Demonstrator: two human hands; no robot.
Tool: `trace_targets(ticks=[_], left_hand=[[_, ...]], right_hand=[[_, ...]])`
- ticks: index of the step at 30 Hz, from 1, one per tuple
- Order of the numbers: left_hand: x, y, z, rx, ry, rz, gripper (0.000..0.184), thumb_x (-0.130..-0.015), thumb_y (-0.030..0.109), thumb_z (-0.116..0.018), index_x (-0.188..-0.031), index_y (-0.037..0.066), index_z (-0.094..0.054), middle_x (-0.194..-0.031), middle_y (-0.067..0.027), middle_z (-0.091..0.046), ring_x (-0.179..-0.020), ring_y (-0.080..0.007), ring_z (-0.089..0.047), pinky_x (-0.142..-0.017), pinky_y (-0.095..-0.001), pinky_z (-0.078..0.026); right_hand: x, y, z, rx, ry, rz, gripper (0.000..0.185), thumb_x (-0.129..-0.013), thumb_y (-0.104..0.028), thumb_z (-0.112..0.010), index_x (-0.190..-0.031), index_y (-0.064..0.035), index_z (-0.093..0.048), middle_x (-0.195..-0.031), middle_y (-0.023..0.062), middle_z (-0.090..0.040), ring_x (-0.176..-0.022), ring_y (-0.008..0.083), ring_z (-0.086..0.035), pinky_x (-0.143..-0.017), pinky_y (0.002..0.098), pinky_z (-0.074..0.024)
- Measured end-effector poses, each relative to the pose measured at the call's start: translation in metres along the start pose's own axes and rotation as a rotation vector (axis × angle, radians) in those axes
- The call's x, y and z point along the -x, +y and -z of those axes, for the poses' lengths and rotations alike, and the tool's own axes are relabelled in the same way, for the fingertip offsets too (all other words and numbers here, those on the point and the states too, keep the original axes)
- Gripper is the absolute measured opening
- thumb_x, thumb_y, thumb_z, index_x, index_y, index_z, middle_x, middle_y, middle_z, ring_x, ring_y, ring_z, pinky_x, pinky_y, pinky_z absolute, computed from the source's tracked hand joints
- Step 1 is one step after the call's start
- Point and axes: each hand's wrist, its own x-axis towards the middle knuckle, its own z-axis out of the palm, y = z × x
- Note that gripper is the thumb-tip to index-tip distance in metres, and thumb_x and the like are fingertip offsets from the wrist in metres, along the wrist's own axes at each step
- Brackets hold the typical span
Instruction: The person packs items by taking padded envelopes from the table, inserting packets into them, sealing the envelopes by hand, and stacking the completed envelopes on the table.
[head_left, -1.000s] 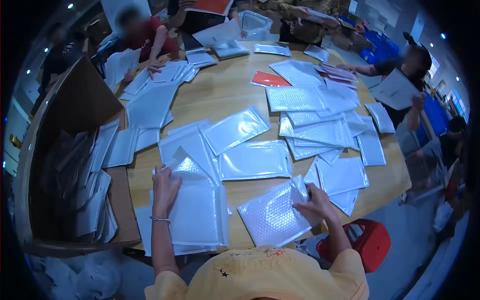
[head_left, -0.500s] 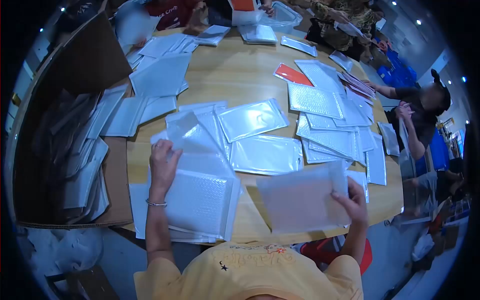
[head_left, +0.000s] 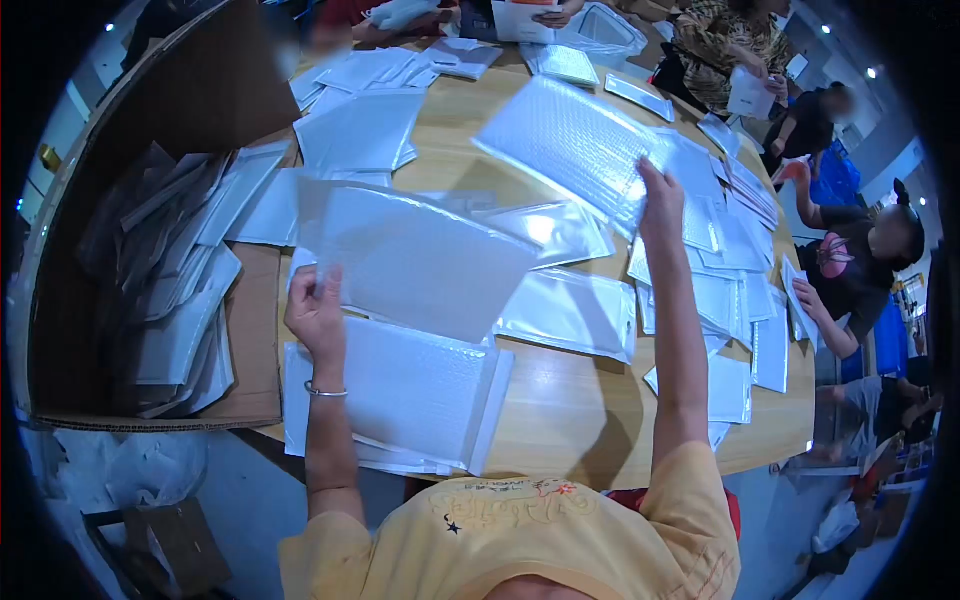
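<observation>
My left hand (head_left: 318,312) pinches the near left edge of a translucent bubble mailer (head_left: 420,265), lifted and tilted above the table. Under it lies a stack of white bubble mailers (head_left: 410,395), squared up near the table's front edge. My right hand (head_left: 660,205) is stretched forward and grips another bubble mailer (head_left: 565,145) by its right side, above the far middle of the table. Shiny flat mailers (head_left: 570,312) lie between the two hands, partly covered by the left mailer. Close to my right forearm is a loose pile of bubble mailers (head_left: 715,290).
A large cardboard box (head_left: 150,90) full of mailers stands at the left. More mailers (head_left: 360,130) lie beside it on the wooden table (head_left: 560,400). Several people work around the far and right edges, one person's hand (head_left: 815,300) near the pile. A plastic-lined bin (head_left: 600,35) stands beyond.
My right hand has swung forward and up from the near right, now with a bubble mailer over the far middle. My left hand has raised its translucent mailer, which now spreads to the right.
</observation>
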Motion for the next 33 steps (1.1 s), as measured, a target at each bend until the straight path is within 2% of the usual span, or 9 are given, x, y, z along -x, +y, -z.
trace_targets(ticks=[8,12,15,20,26,28,31,32,33], left_hand=[[-0.004,0.008,0.001,0.055,0.272,0.020,0.012,-0.086,0.007,-0.065,-0.085,0.002,-0.054,-0.085,-0.0021,-0.054,-0.073,-0.0100,-0.046,-0.070,-0.0216,-0.040],[-0.002,0.021,0.005,0.039,0.255,0.073,0.010,-0.086,0.006,-0.063,-0.088,0.001,-0.055,-0.087,-0.0023,-0.054,-0.074,-0.0101,-0.046,-0.071,-0.0220,-0.040],[0.001,0.027,0.012,-0.024,0.187,-0.030,0.011,-0.084,0.003,-0.063,-0.091,0.000,-0.054,-0.088,-0.0028,-0.054,-0.073,-0.0112,-0.045,-0.071,-0.0231,-0.041],[0.007,0.075,0.020,-0.018,-0.095,-0.235,0.013,-0.080,-0.003,-0.062,-0.089,0.002,-0.053,-0.089,-0.0063,-0.059,-0.070,-0.0150,-0.047,-0.065,-0.0265,-0.042],[0.022,0.121,0.010,-0.115,-0.316,-0.213,0.016,-0.074,-0.003,-0.066,-0.083,0.002,-0.054,-0.085,-0.0071,-0.060,-0.066,-0.0173,-0.052,-0.064,-0.0274,-0.044],[0.026,0.129,0.006,-0.089,-0.382,-0.272,0.017,-0.072,-0.003,-0.067,-0.080,0.002,-0.054,-0.086,-0.0075,-0.060,-0.067,-0.0179,-0.052,-0.064,-0.0278,-0.044],[0.028,0.136,-0.004,-0.070,-0.472,-0.343,0.018,-0.069,-0.004,-0.069,-0.077,0.002,-0.053,-0.087,-0.0076,-0.060,-0.069,-0.0192,-0.053,-0.064,-0.0288,-0.045],[0.029,0.137,-0.008,-0.080,-0.497,-0.353,0.019,-0.068,-0.005,-0.070,-0.076,0.001,-0.053,-0.088,-0.0072,-0.060,-0.069,-0.0199,-0.053,-0.064,-0.0294,-0.045],[0.030,0.139,-0.012,-0.089,-0.504,-0.330,0.019,-0.068,-0.005,-0.070,-0.076,0.001,-0.053,-0.088,-0.0072,-0.060,-0.069,-0.0199,-0.053,-0.064,-0.0294,-0.045]], right_hand=[[0.005,0.072,0.035,0.591,-0.391,-0.139,0.039,-0.078,-0.014,-0.068,-0.112,0.0008,-0.059,-0.095,0.0128,-0.063,-0.082,0.0205,-0.061,-0.074,0.0291,-0.0494],[0.037,0.089,0.015,0.951,-0.837,0.261,0.056,-0.071,-0.026,-0.074,-0.120,-0.0053,-0.057,-0.119,0.0125,-0.058,-0.104,0.0268,-0.055,-0.091,0.0358,-0.0432],[0.070,0.101,-0.041,1.266,-1.020,0.125,0.065,-0.075,-0.043,-0.064,-0.126,-0.0081,-0.047,-0.131,0.0227,-0.042,-0.107,0.0474,-0.045,-0.089,0.0584,-0.0356],[0.093,0.135,-0.066,1.553,-0.638,0.668,0.037,-0.083,-0.027,-0.051,-0.112,-0.0029,-0.048,-0.105,0.0256,-0.051,-0.080,0.0425,-0.054,-0.064,0.0533,-0.0451],[0.108,0.107,-0.068,1.616,-0.800,0.555,0.027,-0.083,-0.019,-0.049,-0.098,0.0032,-0.051,-0.080,0.0210,-0.058,-0.062,0.0336,-0.057,-0.051,0.0419,-0.0466],[0.098,0.090,-0.057,1.497,-0.636,0.894,0.021,-0.079,-0.015,-0.053,-0.089,0.0031,-0.052,-0.065,0.0165,-0.058,-0.054,0.0303,-0.058,-0.049,0.0387,-0.0464],[0.052,0.017,-0.044,1.566,-0.634,0.590,0.029,-0.076,-0.017,-0.059,-0.098,0.0010,-0.051,-0.077,0.0179,-0.059,-0.059,0.0320,-0.058,-0.053,0.0400,-0.0463],[0.034,-0.001,-0.025,1.523,-0.401,0.939,0.030,-0.075,-0.015,-0.060,-0.099,-0.0005,-0.051,-0.082,0.0178,-0.058,-0.064,0.0317,-0.058,-0.055,0.0393,-0.0462],[0.023,-0.031,-0.014,1.439,-0.364,0.783,0.027,-0.072,-0.012,-0.060,-0.097,-0.0028,-0.052,-0.082,0.0155,-0.058,-0.067,0.0309,-0.058,-0.054,0.0385,-0.0450]])
